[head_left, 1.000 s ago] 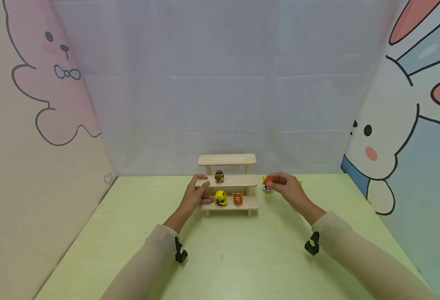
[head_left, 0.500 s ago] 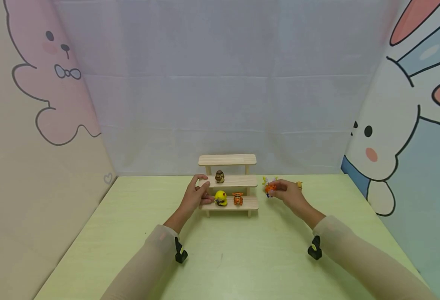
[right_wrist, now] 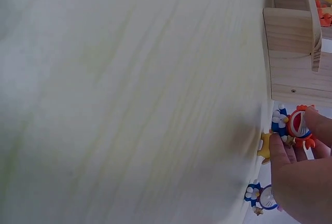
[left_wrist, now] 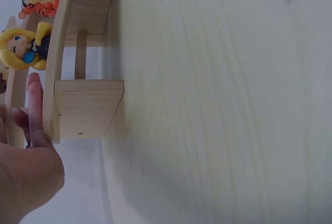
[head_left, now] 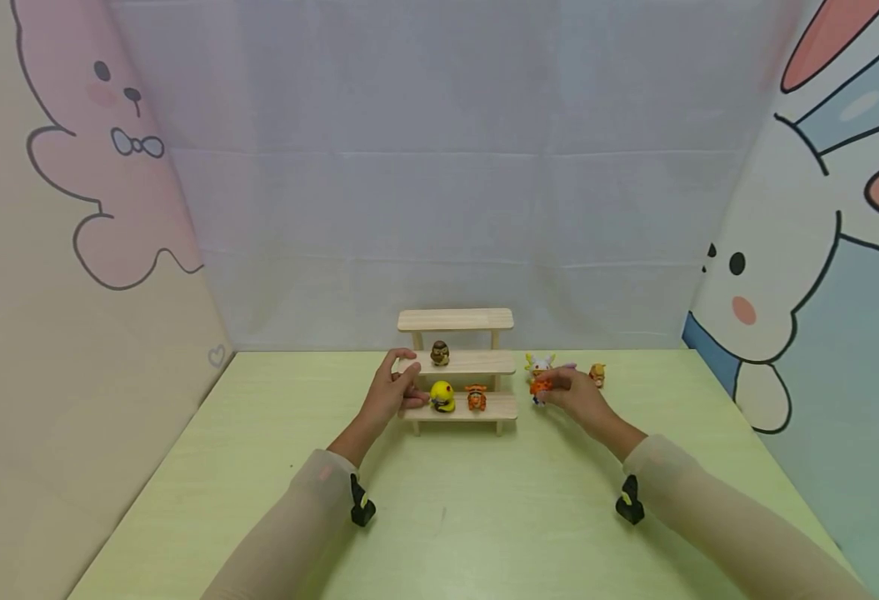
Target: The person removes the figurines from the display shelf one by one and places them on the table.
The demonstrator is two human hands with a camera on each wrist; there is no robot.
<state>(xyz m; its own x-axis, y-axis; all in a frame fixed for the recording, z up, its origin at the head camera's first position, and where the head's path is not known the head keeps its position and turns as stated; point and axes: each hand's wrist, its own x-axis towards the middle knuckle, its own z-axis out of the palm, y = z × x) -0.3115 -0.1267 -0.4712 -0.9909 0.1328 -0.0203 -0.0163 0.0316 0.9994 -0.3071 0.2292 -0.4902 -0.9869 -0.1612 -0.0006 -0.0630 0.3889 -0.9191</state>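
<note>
A three-tier wooden display stand (head_left: pixel 460 319) stands near the back of the table. My left hand (head_left: pixel 392 386) grips its left end, fingers about the middle and bottom tiers. Beside those fingers, on the bottom tier, sits a yellow-haired figurine (left_wrist: pixel 18 47); right of it is an orange tiger figurine (head_left: pixel 476 397). A brown figurine (head_left: pixel 440 353) stands on the middle tier. Right of the stand, my right hand (head_left: pixel 577 396) pinches a blue cat figurine in an orange-red hood (right_wrist: pixel 298 123), low over the table. My fingers hide part of it.
Behind the right hand are a white-and-yellow figurine (head_left: pixel 539 362), a purple thing (head_left: pixel 570 365) and a yellow-brown figurine (head_left: pixel 597 375). Another blue-and-white figurine (right_wrist: pixel 254 193) shows in the right wrist view. A pale curtain (head_left: pixel 439 208) hangs behind the table.
My right hand has brought the orange-hooded figurine lower and nearer to me, uncovering the white-and-yellow and yellow-brown figurines behind. The left hand has stayed at the stand.
</note>
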